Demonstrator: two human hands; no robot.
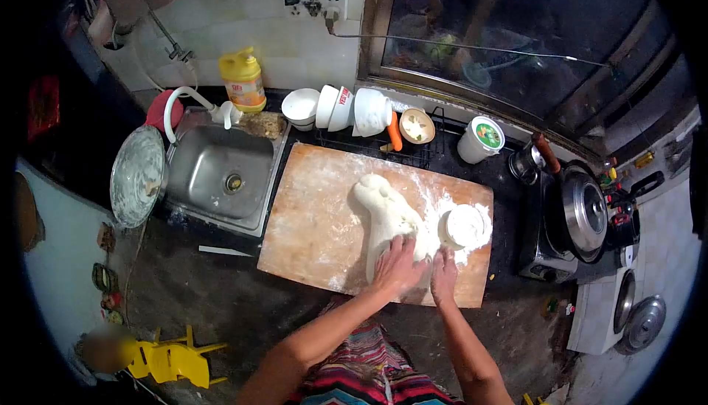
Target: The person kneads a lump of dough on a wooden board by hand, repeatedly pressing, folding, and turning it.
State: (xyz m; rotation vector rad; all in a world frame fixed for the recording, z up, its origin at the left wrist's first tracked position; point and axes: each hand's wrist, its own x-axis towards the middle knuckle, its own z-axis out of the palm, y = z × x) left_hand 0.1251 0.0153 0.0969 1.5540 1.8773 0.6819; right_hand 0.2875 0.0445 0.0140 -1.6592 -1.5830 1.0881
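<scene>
A long, thick mass of pale dough (389,213) lies across the floury wooden board (317,206). My left hand (400,266) rests on the dough's near part, fingers apart and stretched over its surface. Just right of the dough's near end is my right hand (444,276), its fingers drawn together and pointing away from me. Whether anything is pinched in them, I cannot make out. Beyond that hand, a small round container of white flour (465,226) stands on the board, with loose flour scattered around it.
Left of the board is a steel sink (214,172), with a floury metal basin (139,176) at its edge. Behind stand white bowls (301,106), a carrot (394,132) and a lidded white tub (481,139). A lidded wok (585,209) sits on the stove at right.
</scene>
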